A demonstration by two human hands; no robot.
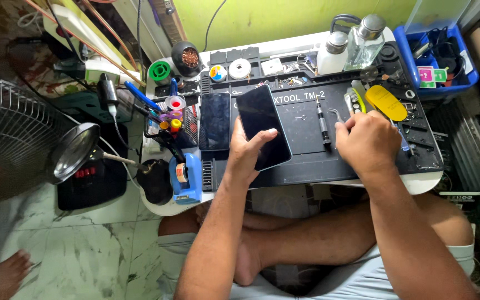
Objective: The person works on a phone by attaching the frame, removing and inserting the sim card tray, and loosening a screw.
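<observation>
Black phone (214, 121) lies flat at centre-left of the frame on the dark work mat (306, 161). Just right of it, the left hand (244, 151) grips a second phone (263, 126), thumb across its dark screen. A screwdriver (323, 126) lies mid-frame. Further right, the right hand (366, 141) has fingers curled together, touching tweezers (337, 115), beside a yellow pick (386, 102).

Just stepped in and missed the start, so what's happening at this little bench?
A person sits cross-legged at a low white table topped with a black work mat. Their left hand holds a dark phone tilted above the mat, thumb on its screen. Their right hand rests on the mat by tweezers and a yellow pry tool. A second dark phone lies flat left of the held one, a black screwdriver to its right.
</observation>
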